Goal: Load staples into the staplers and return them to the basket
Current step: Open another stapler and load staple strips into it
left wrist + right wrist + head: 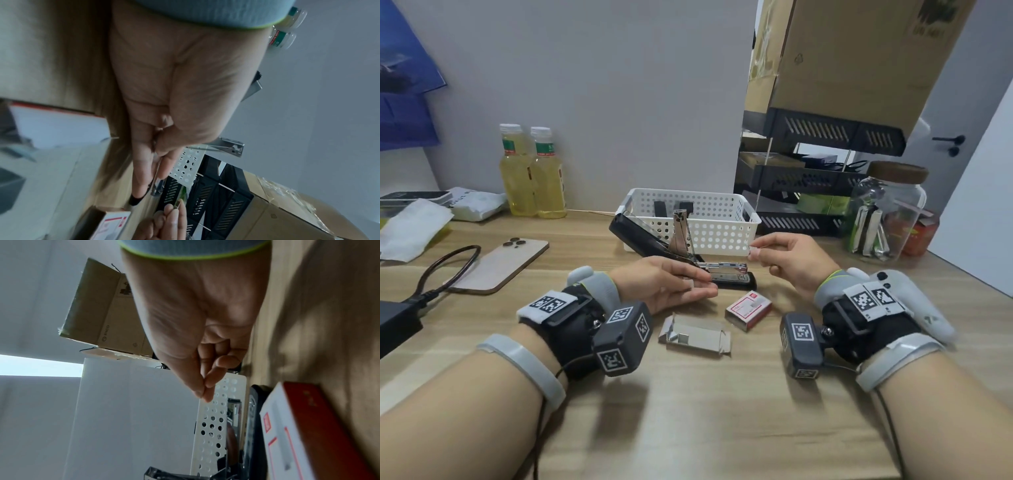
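A black stapler (640,236) lies open on the desk in front of the white perforated basket (715,236), its lid swung up and back and its metal magazine (726,267) exposed. My left hand (698,281) grips the stapler at the magazine (156,178), thumb above and fingers below. Just right of the magazine's tip, my right hand (755,250) pinches a thin strip of staples (756,245) between thumb and forefinger (203,394). A red and white staple box (748,310) lies below the stapler. Two more black staplers (661,207) stand in the basket.
An unfolded grey cardboard sleeve (695,334) lies near the staple box. A phone (500,263) and a black cable (448,267) lie at the left, with two bottles (530,171) behind. At the right stand a glass jar (887,219) and a black tiered rack (808,178).
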Tool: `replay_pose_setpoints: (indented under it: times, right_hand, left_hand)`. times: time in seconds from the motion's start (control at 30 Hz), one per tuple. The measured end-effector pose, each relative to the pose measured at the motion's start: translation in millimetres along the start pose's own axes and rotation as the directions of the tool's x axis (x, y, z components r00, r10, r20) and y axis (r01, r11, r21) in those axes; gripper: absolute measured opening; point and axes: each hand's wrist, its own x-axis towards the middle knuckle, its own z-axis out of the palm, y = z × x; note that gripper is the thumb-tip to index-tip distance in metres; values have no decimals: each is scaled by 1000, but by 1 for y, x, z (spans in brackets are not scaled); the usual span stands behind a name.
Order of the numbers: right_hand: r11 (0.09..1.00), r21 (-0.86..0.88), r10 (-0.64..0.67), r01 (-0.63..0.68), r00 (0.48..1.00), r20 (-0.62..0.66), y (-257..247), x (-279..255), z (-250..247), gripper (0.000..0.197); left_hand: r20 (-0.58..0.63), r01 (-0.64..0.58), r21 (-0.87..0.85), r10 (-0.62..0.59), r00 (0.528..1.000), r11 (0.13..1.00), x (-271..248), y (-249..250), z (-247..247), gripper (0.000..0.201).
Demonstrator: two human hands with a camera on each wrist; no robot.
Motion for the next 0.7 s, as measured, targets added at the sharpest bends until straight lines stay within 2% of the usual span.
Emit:
replay_pose_setpoints:
  times: [0.1,0.2,0.43,0.57,0.7]
  right_hand:
    - [998,-54,41,-40,999,22,4,0,4,10]
    - [993,50,105,-108,993,63,8,-2,11,10]
    - [993,-24,117,-116,992,39,18,5,12,9]
    - [991,-48,123,-121,992,34,21,7,11,8]
    - [990,-67,125,-125,992,0,21,7,10,8]
  left_hand:
    - [2,-4,-8,4,1000,1000,-1,0,2,29]
    - [-6,-25,-28,25,1000,999,0,-1,3,25]
    - [-85,-19,121,29,996,993,4,-1,-1,24]
    - [-82,-43,120,53,995,992,5,-3,-1,25]
    - [-50,-4,62,7,999,998,3,-1,0,23]
